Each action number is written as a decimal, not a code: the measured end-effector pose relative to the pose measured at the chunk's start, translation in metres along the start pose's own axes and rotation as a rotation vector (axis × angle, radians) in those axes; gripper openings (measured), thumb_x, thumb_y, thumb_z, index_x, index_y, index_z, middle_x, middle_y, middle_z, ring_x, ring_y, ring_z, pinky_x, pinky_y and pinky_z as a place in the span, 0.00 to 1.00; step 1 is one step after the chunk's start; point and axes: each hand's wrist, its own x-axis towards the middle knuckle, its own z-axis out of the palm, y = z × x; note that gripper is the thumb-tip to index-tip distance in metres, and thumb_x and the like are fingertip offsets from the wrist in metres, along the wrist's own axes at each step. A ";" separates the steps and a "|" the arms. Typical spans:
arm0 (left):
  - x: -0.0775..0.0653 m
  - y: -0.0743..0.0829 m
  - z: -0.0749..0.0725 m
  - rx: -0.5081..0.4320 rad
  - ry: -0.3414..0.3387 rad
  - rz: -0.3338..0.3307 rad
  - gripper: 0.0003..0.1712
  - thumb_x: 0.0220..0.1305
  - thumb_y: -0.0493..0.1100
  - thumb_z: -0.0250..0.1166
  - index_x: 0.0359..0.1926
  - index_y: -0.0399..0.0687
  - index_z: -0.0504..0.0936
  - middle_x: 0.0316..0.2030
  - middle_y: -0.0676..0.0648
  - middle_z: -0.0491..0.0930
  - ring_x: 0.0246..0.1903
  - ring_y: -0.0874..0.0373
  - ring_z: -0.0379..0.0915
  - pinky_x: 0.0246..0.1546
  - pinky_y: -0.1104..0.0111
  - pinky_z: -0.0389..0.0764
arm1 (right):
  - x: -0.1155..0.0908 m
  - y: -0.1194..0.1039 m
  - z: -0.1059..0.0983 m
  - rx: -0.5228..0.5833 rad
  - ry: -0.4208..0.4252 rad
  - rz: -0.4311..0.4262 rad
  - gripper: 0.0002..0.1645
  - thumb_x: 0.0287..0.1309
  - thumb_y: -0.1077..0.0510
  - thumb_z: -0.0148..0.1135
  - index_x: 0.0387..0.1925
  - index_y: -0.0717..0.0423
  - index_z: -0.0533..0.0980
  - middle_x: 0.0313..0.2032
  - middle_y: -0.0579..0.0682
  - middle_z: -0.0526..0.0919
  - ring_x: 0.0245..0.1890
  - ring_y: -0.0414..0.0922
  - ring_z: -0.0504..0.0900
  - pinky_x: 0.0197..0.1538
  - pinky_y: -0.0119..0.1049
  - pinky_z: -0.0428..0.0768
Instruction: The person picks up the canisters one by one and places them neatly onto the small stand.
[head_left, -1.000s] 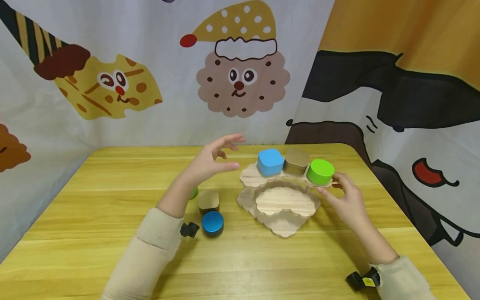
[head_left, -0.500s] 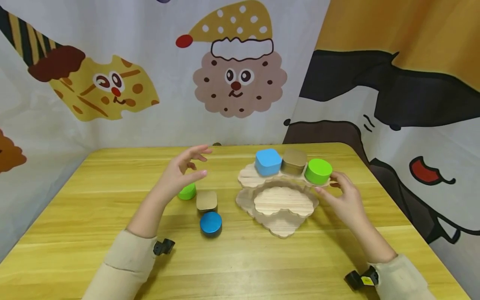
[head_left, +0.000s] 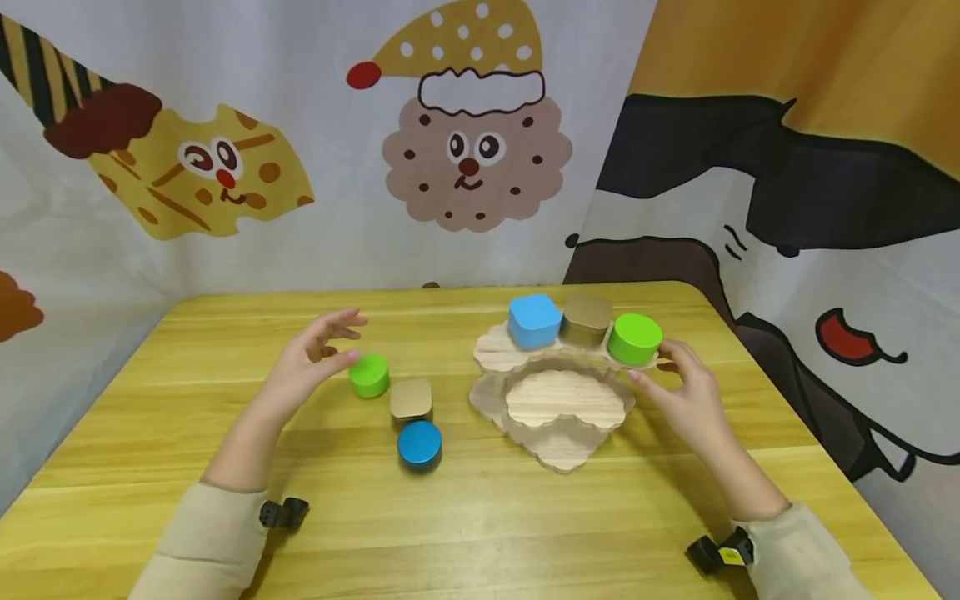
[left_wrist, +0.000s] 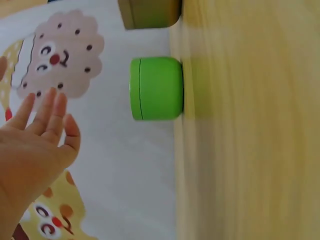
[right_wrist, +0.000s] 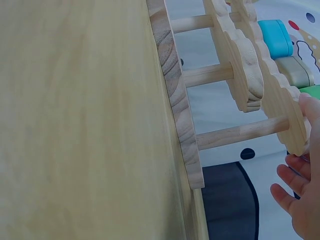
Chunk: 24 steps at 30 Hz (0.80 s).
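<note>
My left hand (head_left: 303, 367) hovers beside a small round green tin (head_left: 369, 376), fingers loosely spread and holding nothing. In the left wrist view the green tin (left_wrist: 157, 88) stands on the table, apart from the fingers. A gold square tin (head_left: 411, 400) and a round blue tin (head_left: 420, 444) stand close by. My right hand (head_left: 690, 396) grips the right end of a tiered wooden stand (head_left: 566, 400), thumb in front and fingers behind. On its top tier sit a light blue square tin (head_left: 534, 321), a brown-gold tin (head_left: 587, 322) and a green round tin (head_left: 635, 339).
Dowels (right_wrist: 242, 133) join the stand's scalloped tiers. Wooden table (head_left: 487, 533) surface spreads in front of the tins and stand. A printed curtain (head_left: 337, 192) hangs behind the table's far edge.
My left hand has moved left and down, away from the stand, and now lies beside the green tin, which was mostly hidden at first. The right hand stays on the stand.
</note>
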 end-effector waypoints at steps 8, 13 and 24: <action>-0.007 -0.023 -0.017 0.042 -0.044 -0.110 0.36 0.65 0.37 0.63 0.71 0.44 0.59 0.63 0.39 0.66 0.59 0.47 0.60 0.52 0.60 0.63 | 0.001 0.000 0.000 -0.002 0.006 0.000 0.28 0.53 0.60 0.71 0.53 0.68 0.72 0.51 0.59 0.76 0.47 0.50 0.73 0.49 0.28 0.69; -0.008 -0.040 -0.021 0.075 -0.088 -0.163 0.39 0.63 0.38 0.65 0.71 0.42 0.58 0.64 0.38 0.65 0.61 0.45 0.59 0.56 0.49 0.61 | 0.001 -0.001 0.001 -0.002 0.006 -0.003 0.28 0.53 0.60 0.71 0.53 0.68 0.73 0.51 0.59 0.76 0.47 0.50 0.73 0.49 0.30 0.69; -0.007 -0.061 -0.013 0.054 -0.139 -0.199 0.40 0.61 0.37 0.67 0.70 0.36 0.58 0.63 0.35 0.64 0.60 0.40 0.60 0.56 0.44 0.62 | 0.000 -0.001 0.001 0.007 0.006 0.000 0.28 0.53 0.60 0.71 0.53 0.68 0.72 0.51 0.59 0.76 0.47 0.50 0.73 0.49 0.26 0.68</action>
